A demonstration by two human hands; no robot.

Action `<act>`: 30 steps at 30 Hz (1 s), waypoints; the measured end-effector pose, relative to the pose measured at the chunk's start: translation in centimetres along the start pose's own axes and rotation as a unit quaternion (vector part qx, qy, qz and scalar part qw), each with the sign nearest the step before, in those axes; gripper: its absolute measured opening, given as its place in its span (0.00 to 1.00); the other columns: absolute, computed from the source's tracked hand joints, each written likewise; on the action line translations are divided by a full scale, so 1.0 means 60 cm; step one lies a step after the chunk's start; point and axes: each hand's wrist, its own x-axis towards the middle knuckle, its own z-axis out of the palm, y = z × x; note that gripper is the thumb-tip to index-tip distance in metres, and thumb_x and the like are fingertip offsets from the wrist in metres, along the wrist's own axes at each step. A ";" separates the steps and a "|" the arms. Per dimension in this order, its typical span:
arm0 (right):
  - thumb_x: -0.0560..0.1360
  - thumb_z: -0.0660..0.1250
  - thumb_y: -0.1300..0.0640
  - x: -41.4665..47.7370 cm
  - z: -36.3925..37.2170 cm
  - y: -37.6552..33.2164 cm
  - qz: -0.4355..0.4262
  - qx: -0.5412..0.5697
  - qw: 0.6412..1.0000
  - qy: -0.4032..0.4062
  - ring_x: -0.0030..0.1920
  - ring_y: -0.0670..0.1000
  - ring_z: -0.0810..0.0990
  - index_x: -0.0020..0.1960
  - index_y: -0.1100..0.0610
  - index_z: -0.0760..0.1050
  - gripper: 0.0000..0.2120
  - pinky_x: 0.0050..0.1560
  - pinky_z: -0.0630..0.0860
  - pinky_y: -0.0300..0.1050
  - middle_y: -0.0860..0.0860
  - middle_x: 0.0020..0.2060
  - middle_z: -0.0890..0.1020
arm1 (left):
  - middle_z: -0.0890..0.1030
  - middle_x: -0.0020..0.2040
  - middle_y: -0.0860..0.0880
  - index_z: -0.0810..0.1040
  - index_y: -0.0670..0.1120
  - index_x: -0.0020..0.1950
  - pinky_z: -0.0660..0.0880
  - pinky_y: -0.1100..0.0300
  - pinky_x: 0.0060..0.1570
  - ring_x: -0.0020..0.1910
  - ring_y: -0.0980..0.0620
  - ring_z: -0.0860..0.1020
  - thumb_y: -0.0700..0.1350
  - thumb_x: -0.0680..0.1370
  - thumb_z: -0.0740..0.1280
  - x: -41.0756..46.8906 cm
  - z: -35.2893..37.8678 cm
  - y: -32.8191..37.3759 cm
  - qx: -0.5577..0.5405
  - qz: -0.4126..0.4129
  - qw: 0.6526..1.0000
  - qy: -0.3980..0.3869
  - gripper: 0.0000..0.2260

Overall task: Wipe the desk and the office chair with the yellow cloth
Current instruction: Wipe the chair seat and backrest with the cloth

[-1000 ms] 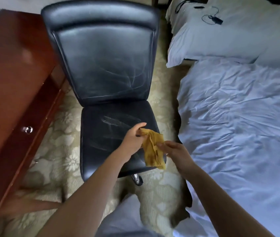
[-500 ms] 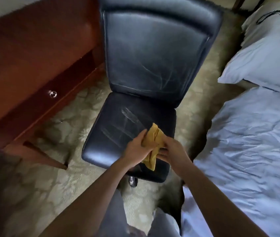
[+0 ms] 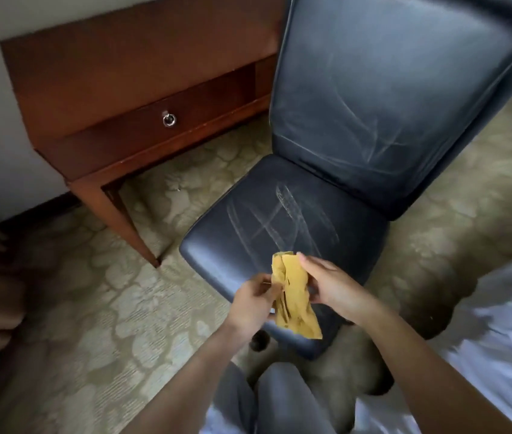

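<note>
Both hands are on the yellow cloth [image 3: 293,296] right now, holding it up in the air over the front edge of the office chair [image 3: 336,170] seat. The left hand [image 3: 253,303] has its fingers closed, pinching the cloth's left edge. The right hand [image 3: 331,285] is curled round the other side, fingers partly closed, with the thumb up near the top corner. The cloth hangs bunched and folded lengthwise between them, not touching the seat as far as I can tell. My guess is it's being refolded or turned to a fresh side rather than actually wiping anything at this point.

Progress-wise: the seat and the backrest both show pale streaky swipe marks across the dark leather, which look to me like wipe trails, so I'd say the chair has had at least a pass. Whether it's finished I can't say, since the streaks only cover parts of each surface.

The desk [image 3: 129,73] sits to the left of the chair, against the wall, with a drawer and a ring pull [image 3: 169,119]. Its top is only seen at a shallow angle, bare and reddish-brown, and nothing tells me whether it's been wiped or not. So that part stays open.

White bedding [image 3: 498,324] is off to the right, patterned carpet [image 3: 107,308] underneath.

Brands, labels, writing: none that I can read anywhere, not on the cloth, chair or desk.
</note>
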 end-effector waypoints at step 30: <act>0.80 0.60 0.55 0.178 -0.172 0.290 -0.304 -0.275 0.798 0.442 0.55 0.54 0.75 0.70 0.54 0.65 0.20 0.50 0.65 0.44 0.50 0.52 0.77 | 0.49 0.79 0.47 0.50 0.46 0.79 0.44 0.54 0.74 0.78 0.50 0.47 0.55 0.83 0.48 0.384 -0.055 -0.324 0.542 0.225 0.781 0.212 0.26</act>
